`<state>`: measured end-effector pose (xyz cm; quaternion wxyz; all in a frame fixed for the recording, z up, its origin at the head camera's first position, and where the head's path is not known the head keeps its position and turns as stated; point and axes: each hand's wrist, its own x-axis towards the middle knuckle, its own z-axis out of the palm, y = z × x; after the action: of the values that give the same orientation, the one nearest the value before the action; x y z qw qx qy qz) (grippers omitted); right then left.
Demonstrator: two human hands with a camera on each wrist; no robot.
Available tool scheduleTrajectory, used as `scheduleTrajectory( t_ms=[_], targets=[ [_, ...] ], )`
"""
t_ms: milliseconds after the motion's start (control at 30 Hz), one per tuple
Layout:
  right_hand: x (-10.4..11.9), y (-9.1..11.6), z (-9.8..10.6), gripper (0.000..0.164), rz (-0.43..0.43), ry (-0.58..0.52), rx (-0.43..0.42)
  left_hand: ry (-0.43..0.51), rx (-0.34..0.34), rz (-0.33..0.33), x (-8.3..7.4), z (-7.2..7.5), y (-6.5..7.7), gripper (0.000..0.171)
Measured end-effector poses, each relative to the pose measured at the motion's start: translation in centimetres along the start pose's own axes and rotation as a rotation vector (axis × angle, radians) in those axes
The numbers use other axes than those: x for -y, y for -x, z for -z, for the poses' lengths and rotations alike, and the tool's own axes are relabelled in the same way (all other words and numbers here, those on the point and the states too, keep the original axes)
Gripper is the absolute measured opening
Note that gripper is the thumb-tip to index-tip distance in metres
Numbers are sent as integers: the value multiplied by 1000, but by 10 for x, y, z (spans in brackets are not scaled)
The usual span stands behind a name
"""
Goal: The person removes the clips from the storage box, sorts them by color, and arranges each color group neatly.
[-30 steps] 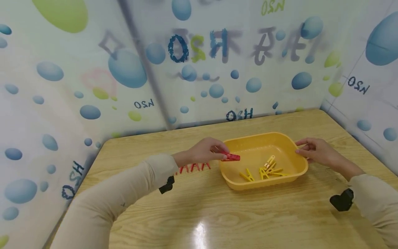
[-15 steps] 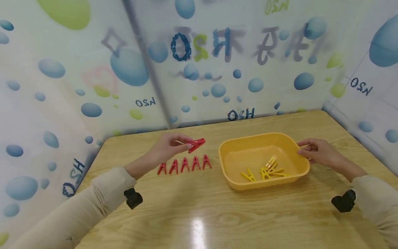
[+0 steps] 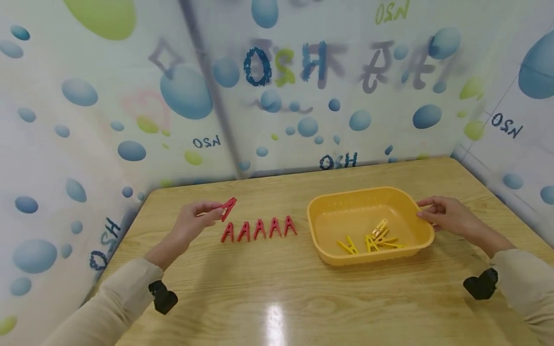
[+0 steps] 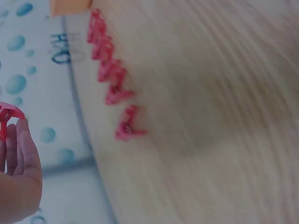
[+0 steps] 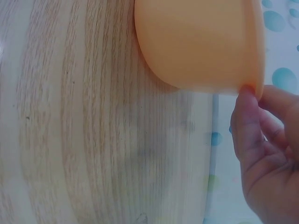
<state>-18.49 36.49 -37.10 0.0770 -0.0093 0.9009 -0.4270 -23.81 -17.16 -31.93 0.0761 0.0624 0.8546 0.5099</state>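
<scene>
In the head view my left hand [image 3: 190, 223] pinches a red clothespin [image 3: 229, 208], held above the table just behind the left end of a row of several red clothespins [image 3: 259, 228]. The left wrist view shows that hand [image 4: 21, 172] at the left edge, with the pinched clothespin partly cut off. My right hand [image 3: 447, 218] grips the right rim of a yellow plastic basin [image 3: 322, 252] between thumb and fingers, which the right wrist view also shows at the rim [image 5: 259, 56]. Several yellow clothespins [image 3: 376, 238] lie loose inside the basin.
The wooden table [image 3: 242, 298] has its back edge against a wall sheet [image 3: 285, 144] printed with bubbles. More sheet stands along the left and right sides. A black wrist camera [image 3: 163, 297] sits on the left sleeve, another camera [image 3: 481, 284] on the right.
From above the basin, my left hand has moved left with the red clothespin, past the row to its left end. My right hand has stayed on the basin's rim.
</scene>
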Motion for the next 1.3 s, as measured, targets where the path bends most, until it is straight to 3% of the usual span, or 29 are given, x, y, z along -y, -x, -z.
scheduleTrajectory(
  t_ms=[267, 600, 800, 1300],
  targets=[
    [-1, 1, 1, 56, 11, -9, 2, 39, -87, 132, 47, 14, 2, 48],
    [1, 2, 0, 56, -2, 6, -4, 79, -161, 209, 83, 14, -1, 43],
    [1, 1, 0, 56, -10, 19, -5, 113, -153, 203, 92, 7, -2, 38],
    [0, 0, 1, 56, -7, 10, 4, 1, -194, 218, 90, -2, -7, 27]
  ],
)
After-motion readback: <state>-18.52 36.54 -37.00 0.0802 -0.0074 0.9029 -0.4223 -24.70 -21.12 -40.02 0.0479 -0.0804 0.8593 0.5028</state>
